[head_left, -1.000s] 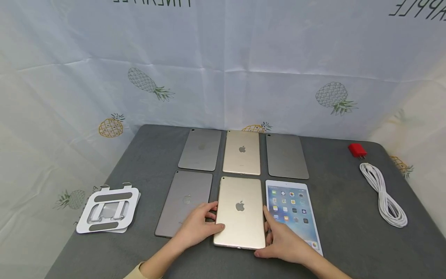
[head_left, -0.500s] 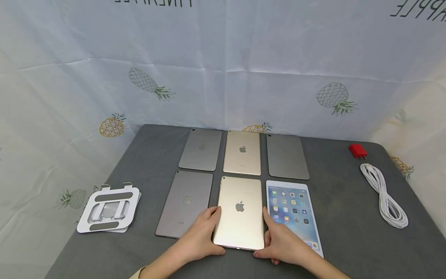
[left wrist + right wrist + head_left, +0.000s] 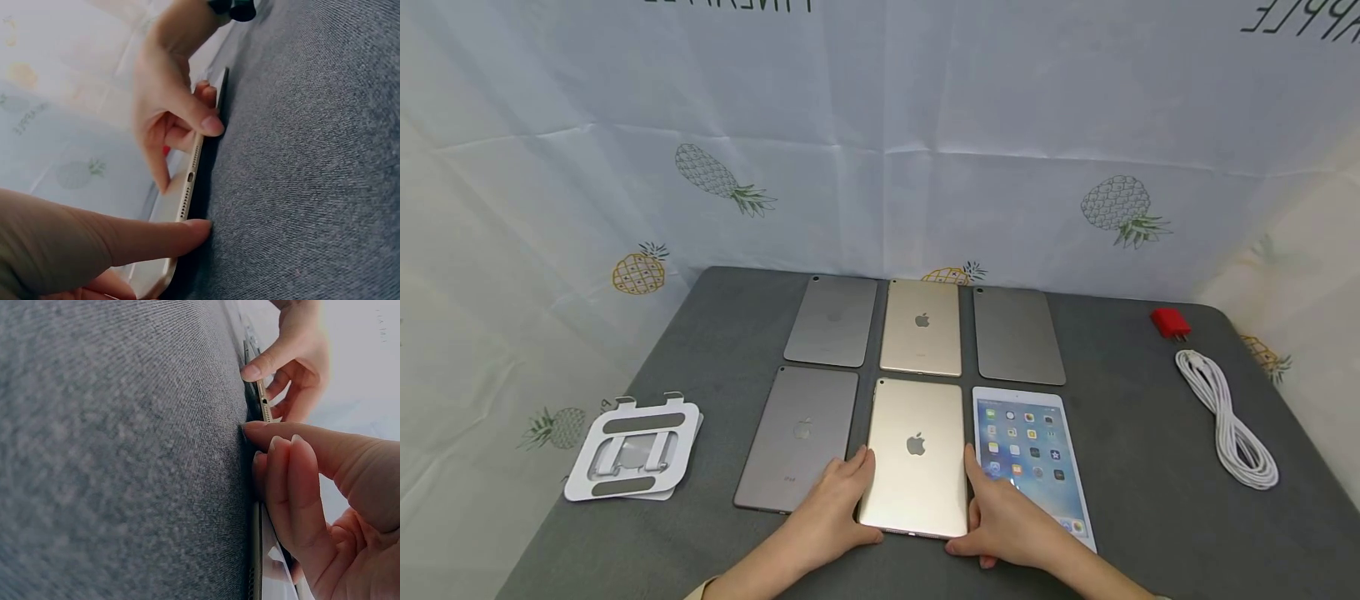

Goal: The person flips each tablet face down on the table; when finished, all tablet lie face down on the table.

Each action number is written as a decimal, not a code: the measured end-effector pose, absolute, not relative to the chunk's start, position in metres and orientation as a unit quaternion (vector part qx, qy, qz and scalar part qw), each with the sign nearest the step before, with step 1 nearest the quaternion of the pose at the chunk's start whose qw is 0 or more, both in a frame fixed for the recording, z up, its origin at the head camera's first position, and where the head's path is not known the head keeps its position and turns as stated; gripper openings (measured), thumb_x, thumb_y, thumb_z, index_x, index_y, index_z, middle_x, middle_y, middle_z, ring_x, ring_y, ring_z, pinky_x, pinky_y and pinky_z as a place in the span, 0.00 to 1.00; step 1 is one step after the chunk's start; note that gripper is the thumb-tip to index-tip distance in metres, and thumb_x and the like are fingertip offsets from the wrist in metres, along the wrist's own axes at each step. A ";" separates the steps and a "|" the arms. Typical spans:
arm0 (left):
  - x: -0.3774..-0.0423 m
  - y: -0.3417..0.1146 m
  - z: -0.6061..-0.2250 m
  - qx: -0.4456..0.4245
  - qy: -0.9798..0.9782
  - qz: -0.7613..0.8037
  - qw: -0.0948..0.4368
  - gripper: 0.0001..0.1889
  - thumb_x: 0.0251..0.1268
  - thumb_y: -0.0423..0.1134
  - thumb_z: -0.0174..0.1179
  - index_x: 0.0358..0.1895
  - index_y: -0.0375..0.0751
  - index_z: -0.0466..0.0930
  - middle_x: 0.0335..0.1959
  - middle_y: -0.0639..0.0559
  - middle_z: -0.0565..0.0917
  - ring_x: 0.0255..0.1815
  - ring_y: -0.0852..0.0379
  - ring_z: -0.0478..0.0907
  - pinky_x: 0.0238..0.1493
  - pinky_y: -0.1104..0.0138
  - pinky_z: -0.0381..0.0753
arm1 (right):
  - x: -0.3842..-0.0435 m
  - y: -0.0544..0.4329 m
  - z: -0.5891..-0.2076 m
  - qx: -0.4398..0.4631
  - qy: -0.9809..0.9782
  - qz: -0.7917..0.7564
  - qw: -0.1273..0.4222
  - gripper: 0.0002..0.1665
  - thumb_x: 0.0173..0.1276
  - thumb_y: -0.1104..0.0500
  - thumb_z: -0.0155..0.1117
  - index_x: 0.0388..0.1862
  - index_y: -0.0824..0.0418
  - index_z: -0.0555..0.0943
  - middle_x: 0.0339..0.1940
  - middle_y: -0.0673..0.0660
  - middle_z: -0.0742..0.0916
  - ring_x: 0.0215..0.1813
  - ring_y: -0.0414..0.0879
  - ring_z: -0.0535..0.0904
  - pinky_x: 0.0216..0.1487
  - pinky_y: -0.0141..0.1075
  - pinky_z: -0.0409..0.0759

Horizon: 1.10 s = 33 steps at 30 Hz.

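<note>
A gold tablet (image 3: 914,479) lies back up, its logo showing, in the middle of the front row. My left hand (image 3: 823,518) holds its lower left corner, index finger along the side and thumb at the bottom edge. At the lower right corner my right hand (image 3: 1007,521) does the same, with its other fingers curled in. The left wrist view shows the tablet's bottom edge (image 3: 185,203) and port between both thumbs. To its left is a grey tablet (image 3: 797,433), back up; to its right, a white tablet (image 3: 1033,442) with its screen lit, partly covered by my right hand.
Behind lie a grey tablet (image 3: 832,321), another gold tablet (image 3: 921,342) and a darker grey tablet (image 3: 1018,337). A white folding stand (image 3: 634,450) is at the left. On the right are a red charger plug (image 3: 1169,322) and a coiled white cable (image 3: 1228,425). A pineapple-print curtain (image 3: 880,192) hangs behind.
My left thumb has moved off the gold tablet's back to its bottom edge, and the left index finger has slid lower along the side. The right hand has barely moved.
</note>
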<state>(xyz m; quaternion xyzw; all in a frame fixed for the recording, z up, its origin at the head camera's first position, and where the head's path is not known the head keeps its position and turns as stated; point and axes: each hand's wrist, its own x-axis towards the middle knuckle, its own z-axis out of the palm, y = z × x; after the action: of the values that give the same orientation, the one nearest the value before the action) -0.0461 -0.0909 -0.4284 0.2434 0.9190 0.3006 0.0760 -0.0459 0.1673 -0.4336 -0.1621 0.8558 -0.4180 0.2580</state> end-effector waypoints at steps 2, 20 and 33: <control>-0.046 -0.091 -0.429 0.246 0.920 0.298 0.072 0.49 0.35 0.39 0.82 0.63 0.18 0.68 0.64 0.24 0.69 0.50 0.43 0.72 0.49 0.56 0.77 | -0.046 0.167 -0.433 -0.162 0.855 -0.418 0.259 0.78 0.50 0.53 0.79 0.73 0.79 0.29 0.12 0.45 0.80 0.12 0.42 0.77 0.14 0.31 0.68; -0.045 -0.090 -0.424 0.258 0.923 0.271 0.087 0.47 0.39 0.42 0.80 0.62 0.17 0.69 0.64 0.22 0.67 0.46 0.49 0.70 0.44 0.62 0.77 | -0.049 0.164 -0.432 -0.163 0.863 -0.401 0.261 0.77 0.48 0.55 0.80 0.72 0.82 0.31 0.10 0.43 0.81 0.13 0.41 0.78 0.14 0.32 0.68; -0.046 -0.091 -0.425 0.257 0.925 0.267 0.086 0.45 0.39 0.42 0.80 0.61 0.20 0.71 0.64 0.25 0.69 0.50 0.45 0.73 0.47 0.57 0.79 | -0.047 0.165 -0.432 -0.155 0.852 -0.418 0.275 0.76 0.52 0.53 0.79 0.73 0.79 0.29 0.10 0.45 0.81 0.12 0.43 0.79 0.14 0.32 0.69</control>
<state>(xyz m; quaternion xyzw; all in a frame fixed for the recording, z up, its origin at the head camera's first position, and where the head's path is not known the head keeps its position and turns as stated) -0.0465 -0.0909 -0.4253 0.2571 0.9247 0.2674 0.0859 -0.0466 0.1648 -0.4322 -0.1550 0.8520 -0.4176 0.2750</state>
